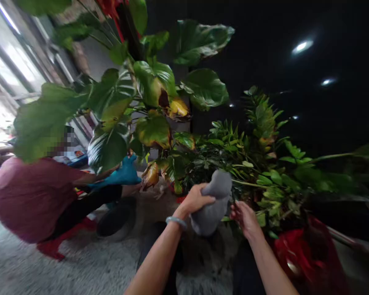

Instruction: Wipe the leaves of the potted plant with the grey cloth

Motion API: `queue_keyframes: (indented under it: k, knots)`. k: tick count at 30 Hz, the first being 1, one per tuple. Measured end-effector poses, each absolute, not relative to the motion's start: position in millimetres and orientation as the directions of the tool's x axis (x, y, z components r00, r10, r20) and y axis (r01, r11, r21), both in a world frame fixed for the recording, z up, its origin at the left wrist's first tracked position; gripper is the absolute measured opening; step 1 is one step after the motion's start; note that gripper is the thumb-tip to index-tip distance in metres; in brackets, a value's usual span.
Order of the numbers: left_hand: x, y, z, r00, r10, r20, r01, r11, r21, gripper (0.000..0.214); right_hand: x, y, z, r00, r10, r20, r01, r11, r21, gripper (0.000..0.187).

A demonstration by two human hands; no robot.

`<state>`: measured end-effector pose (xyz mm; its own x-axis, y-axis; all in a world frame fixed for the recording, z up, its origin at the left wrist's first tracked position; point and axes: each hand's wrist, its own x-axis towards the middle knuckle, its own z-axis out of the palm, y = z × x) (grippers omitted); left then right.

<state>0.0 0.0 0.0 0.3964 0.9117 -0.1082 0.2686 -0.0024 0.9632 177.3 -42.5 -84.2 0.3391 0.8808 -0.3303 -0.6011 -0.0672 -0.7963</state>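
Observation:
My left hand is closed around the top of a grey cloth that hangs down in front of me. On that wrist sits a pale bangle. My right hand is just right of the cloth, fingers curled by its edge and by thin green stems; whether it grips anything is unclear. Both hands sit at the base of a cluster of potted plants. A tall plant with big green and yellowing leaves rises behind the cloth.
At the left another person in a dark red top crouches, a blue-gloved hand reaching toward the big plant. A red bag lies at the lower right. Grey speckled floor spreads below. Dark wall behind.

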Motion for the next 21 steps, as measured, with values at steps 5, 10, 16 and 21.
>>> queue_keyframes:
  k: [5,10,16,21]
  knots:
    - [-29,-23,10,0.521,0.832,-0.191,0.222,0.084,0.971,0.044,181,-43,-86,0.305,0.905,-0.297,-0.606,-0.057,-0.794,0.046]
    - [-14,2,46,0.263,0.962,0.078,-0.174,-0.033,0.984,0.056,178,-42,-86,0.283,0.924,-0.258,-0.616,-0.031,-0.787,0.046]
    - [-15,-8,-10,0.356,0.926,-0.123,0.226,0.043,0.973,0.039,179,-42,-88,0.299,0.903,-0.308,-0.617,-0.063,-0.784,0.047]
    - [-24,-22,9,0.531,0.833,-0.157,0.159,0.084,0.984,0.047,181,-43,-86,0.265,0.922,-0.284,-0.612,-0.067,-0.788,0.046]
